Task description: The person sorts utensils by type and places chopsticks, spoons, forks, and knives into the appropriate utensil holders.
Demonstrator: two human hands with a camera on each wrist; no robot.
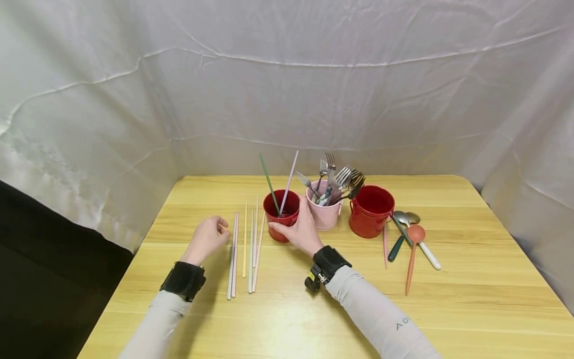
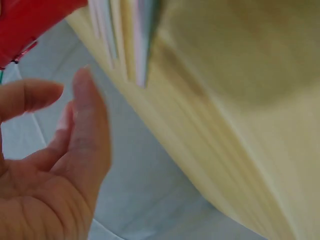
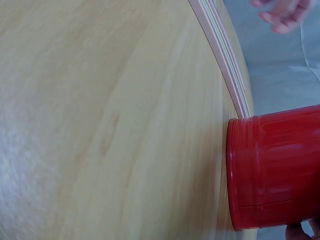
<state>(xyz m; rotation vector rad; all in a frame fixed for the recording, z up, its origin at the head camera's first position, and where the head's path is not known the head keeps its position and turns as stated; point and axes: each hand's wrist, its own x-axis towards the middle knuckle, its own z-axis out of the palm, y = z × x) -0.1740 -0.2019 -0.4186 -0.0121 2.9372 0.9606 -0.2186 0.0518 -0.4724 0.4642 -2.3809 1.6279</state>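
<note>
My right hand (image 1: pixel 304 232) grips a small red bucket (image 1: pixel 271 216) by its side, thumb across the front. A green chopstick (image 1: pixel 267 177) and a lilac chopstick (image 1: pixel 289 178) lean upright inside it. In the right wrist view the bucket (image 3: pixel 280 170) stands on the table, fingertips showing at its lower edge. Just left of several loose chopsticks (image 1: pixel 245 244), my left hand (image 1: pixel 208 239) hovers with loosely bent fingers and holds nothing. The left wrist view shows a gap between its thumb and fingers (image 2: pixel 90 135), with chopsticks (image 2: pixel 140 45) beyond.
Touching distance right of the red bucket stands a pink bucket (image 1: pixel 325 218) full of forks (image 1: pixel 343 177). A second red bucket (image 1: pixel 367 224) is beside that. Several spoons (image 1: pixel 416 234) lie at the right. Grey cloth (image 1: pixel 287 99) hangs behind the wooden table (image 1: pixel 287 319).
</note>
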